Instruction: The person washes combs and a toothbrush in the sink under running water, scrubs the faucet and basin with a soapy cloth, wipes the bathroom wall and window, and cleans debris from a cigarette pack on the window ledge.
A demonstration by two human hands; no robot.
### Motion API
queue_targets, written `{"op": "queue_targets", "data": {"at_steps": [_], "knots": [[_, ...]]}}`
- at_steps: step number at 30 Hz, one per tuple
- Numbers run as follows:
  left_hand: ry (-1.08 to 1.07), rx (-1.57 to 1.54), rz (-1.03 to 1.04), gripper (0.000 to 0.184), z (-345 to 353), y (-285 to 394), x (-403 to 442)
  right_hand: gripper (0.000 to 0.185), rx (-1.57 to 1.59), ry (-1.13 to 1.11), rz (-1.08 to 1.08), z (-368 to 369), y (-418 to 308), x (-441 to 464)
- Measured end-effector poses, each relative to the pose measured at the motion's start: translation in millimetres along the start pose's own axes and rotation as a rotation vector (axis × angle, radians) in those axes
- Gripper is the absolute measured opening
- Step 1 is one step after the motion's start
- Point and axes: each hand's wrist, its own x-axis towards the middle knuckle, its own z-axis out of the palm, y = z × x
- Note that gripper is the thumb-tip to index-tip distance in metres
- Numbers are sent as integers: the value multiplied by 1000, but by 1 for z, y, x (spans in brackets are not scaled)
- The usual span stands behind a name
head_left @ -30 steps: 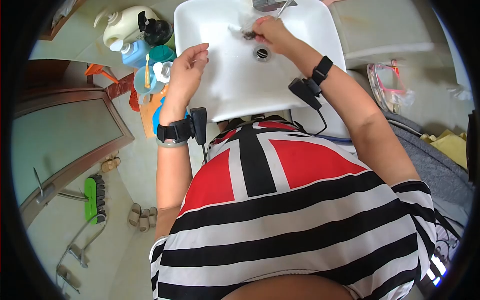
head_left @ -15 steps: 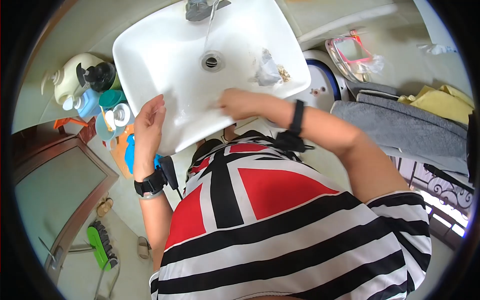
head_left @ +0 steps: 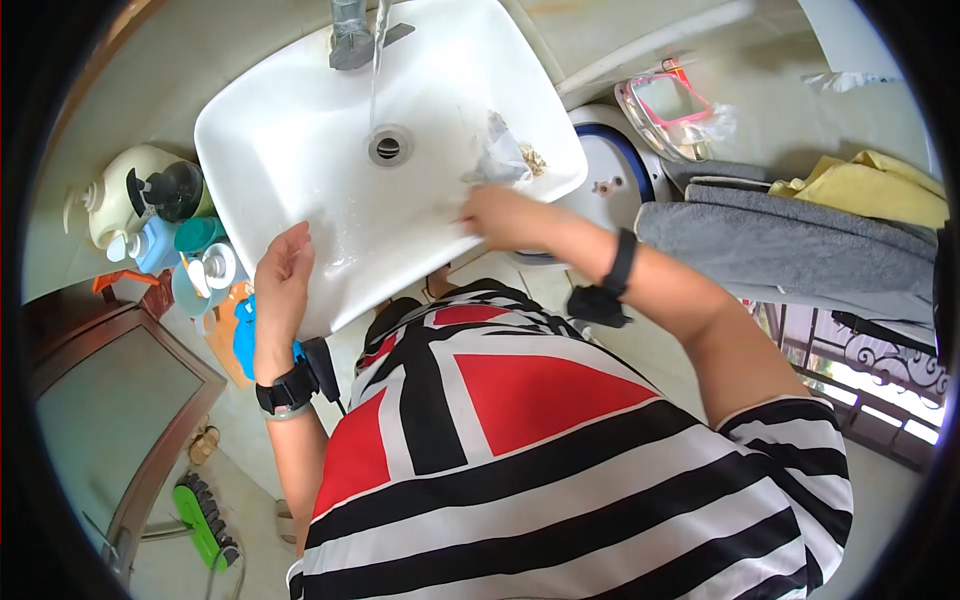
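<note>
A white sink [head_left: 260, 130] lies in front of me, with water running from the grey faucet [head_left: 351, 40] toward the drain [head_left: 390, 147]. My left hand [head_left: 285, 275] is over the sink's near left rim, fingers apart, holding nothing. Near the front right rim is my right hand [head_left: 495, 215], its fingers curled together; whatever they grip, if anything, is blurred and hidden. Just beyond it, a crumpled clear plastic bag [head_left: 500, 155] rests in the sink's right side beside a small brownish clump [head_left: 533, 160]. Both wrists wear black straps.
Pump bottles [head_left: 170, 190] and cups [head_left: 195, 285] stand left of the sink. On the right are a toilet [head_left: 600, 150], a pink-framed mirror [head_left: 675, 98], grey towels [head_left: 780, 235] and a yellow cloth [head_left: 865, 190]. A green brush [head_left: 205, 525] is at lower left.
The view has turned and shifted, bringing the bag and clump into sight. My right hand has gone from near the faucet to the sink's front right edge. My left hand stays open.
</note>
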Motion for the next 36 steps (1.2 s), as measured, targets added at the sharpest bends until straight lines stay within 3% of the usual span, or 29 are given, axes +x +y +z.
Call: {"op": "queue_targets", "data": {"at_steps": [1,2,4,9,13,17,21,23,25,27,29,31,32,34,36], "knots": [[8,4,26,36,0,-2,2,10,46,2,150,-12,6,-10],[12,3,28,36,2,-3,2,10,42,2,146,-14,3,-7],[-16,-34,-43,36,9,2,5,10,-181,-219,150,-12,-12,7],[-101,36,-1,37,23,5,16,9,230,-9,-62,9,-36,17],[-136,142,124,37,37,26,28,13,-22,-78,25,-43,6,-36],[-183,180,166,37,59,42,45,16,-568,217,-60,-99,54,-27],[-209,275,201,39,86,55,57,7,-818,544,-78,-139,113,39],[-225,248,184,39,101,57,66,7,-819,555,-107,-135,136,46],[-293,314,301,40,120,54,77,10,-823,560,-131,-124,151,39],[-342,367,318,39,140,54,86,10,-615,442,73,-97,139,8],[-354,473,478,42,169,44,103,12,-491,340,81,-72,110,-38],[-355,546,587,43,199,32,123,13,-575,550,-259,-33,120,-65],[-346,627,688,44,207,34,128,13,-584,548,-268,-43,113,-62],[-351,647,642,47,221,36,120,9,-654,252,42,-55,102,-51],[-369,676,595,50,230,46,116,9,-717,428,-43,-69,124,-11]]}}
